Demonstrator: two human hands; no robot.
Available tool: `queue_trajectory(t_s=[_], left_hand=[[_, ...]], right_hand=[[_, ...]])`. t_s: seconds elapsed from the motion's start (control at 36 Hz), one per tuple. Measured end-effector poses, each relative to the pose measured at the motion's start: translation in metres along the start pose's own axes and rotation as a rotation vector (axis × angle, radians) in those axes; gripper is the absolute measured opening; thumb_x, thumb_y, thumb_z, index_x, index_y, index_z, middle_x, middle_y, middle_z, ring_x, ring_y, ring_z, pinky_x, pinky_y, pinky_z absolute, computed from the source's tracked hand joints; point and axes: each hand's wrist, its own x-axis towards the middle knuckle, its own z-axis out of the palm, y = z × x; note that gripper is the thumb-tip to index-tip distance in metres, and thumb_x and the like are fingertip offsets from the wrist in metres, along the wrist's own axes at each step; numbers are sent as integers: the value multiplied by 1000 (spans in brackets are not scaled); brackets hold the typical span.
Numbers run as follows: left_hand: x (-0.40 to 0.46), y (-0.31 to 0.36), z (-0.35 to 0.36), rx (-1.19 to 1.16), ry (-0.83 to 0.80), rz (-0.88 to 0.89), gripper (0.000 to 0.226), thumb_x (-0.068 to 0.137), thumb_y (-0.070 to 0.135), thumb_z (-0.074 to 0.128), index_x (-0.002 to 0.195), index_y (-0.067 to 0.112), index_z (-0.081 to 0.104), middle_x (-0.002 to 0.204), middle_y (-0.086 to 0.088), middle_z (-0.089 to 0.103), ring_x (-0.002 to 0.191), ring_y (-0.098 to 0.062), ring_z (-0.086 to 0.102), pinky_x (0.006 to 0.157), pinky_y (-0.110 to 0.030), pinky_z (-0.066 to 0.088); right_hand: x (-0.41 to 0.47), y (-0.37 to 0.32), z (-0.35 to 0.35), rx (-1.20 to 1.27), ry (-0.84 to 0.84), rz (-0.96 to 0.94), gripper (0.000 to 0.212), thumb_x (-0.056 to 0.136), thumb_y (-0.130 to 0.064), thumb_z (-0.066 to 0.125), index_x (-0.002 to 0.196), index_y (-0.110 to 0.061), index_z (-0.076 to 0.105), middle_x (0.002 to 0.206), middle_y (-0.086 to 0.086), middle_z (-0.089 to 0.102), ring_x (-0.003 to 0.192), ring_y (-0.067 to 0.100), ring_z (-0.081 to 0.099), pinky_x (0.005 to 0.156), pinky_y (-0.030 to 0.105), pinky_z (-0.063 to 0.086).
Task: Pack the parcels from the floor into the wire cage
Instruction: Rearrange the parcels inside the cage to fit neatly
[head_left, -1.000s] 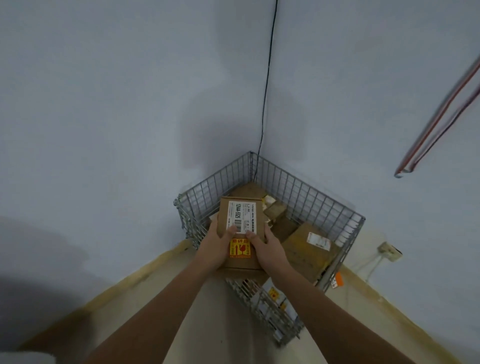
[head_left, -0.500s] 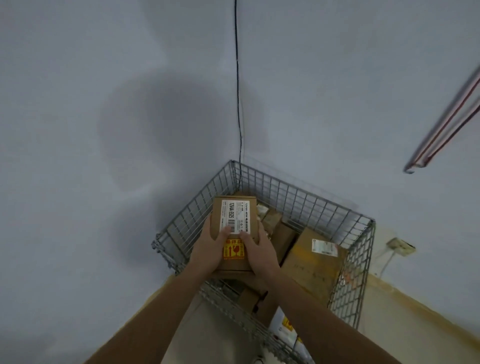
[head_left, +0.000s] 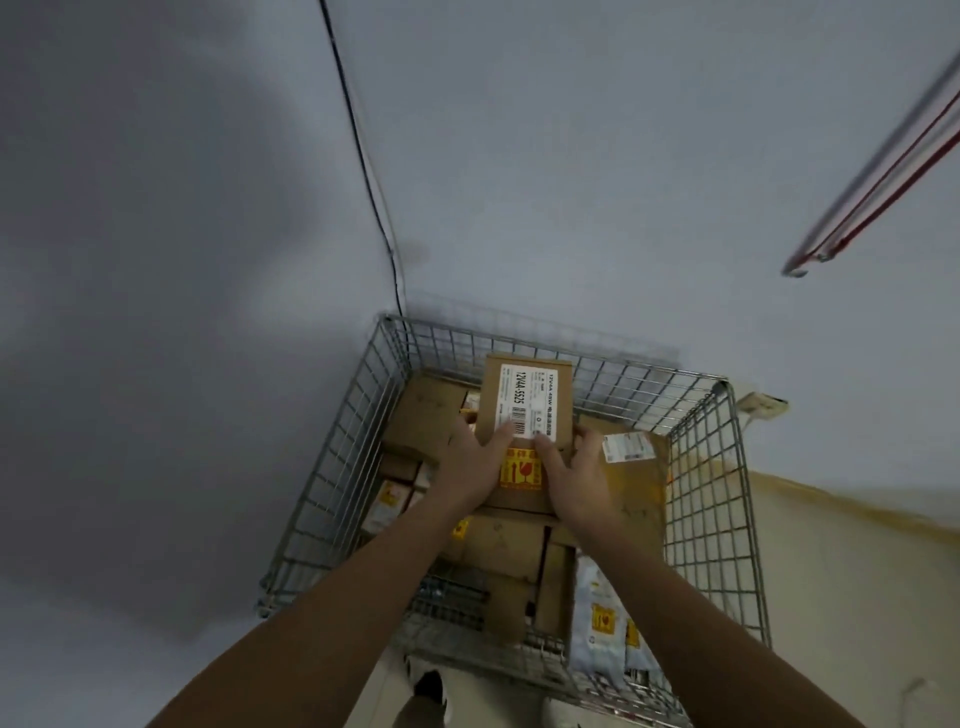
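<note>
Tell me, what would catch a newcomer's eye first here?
Both hands, left hand and right hand, grip a cardboard parcel with a white barcode label and a yellow fragile sticker, above the middle of the wire cage. The cage sits in the wall corner, already holding many brown boxes.

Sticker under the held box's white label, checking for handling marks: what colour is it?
Yellow with red markings, seen in the head view.

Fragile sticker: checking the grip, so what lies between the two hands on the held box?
In the head view, the sticker lies between the left hand and right hand.
</note>
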Motion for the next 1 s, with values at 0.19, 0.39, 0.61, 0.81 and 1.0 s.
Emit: queue_trajectory(t_s=[0.19,0.39,0.61,0.81,1.0], left_hand=[[68,-19,-16,69,-236,-73,75,82,60,70,145,39,36,128,17,62,117,-13,61,102,-48,51],[125,-65,-16,192,-252,-147,66,77,62,68,136,36,50,125,10,61,116,-20,60,99,-51,53],[238,-194,16,257,-178,-261,103,58,81,59,146,30,48,141,2,56,126,-24,57,102,-50,53],[285,-241,46,305,-175,-231,67,89,44,72,145,21,45,137,-1,61,117,-21,62,97,-47,54],[307,-260,107,261,-281,-106,60,99,16,64,152,24,36,132,12,57,92,6,56,60,-3,40]], right_hand=[[30,11,35,22,57,108,62,93,-61,57,143,-36,28,137,2,56,123,21,58,102,50,52],[76,54,67,-148,-25,176,81,92,-44,67,158,-43,20,131,0,39,116,14,44,92,31,44],[164,141,126,-240,-127,273,74,92,-47,68,153,-44,27,132,-1,43,121,21,50,103,43,47],[220,218,164,-257,-71,313,78,92,-39,70,155,-42,25,140,5,51,126,27,53,104,49,49],[256,285,137,-200,98,341,79,99,-24,63,161,-36,14,159,-1,31,137,21,43,100,31,43]])
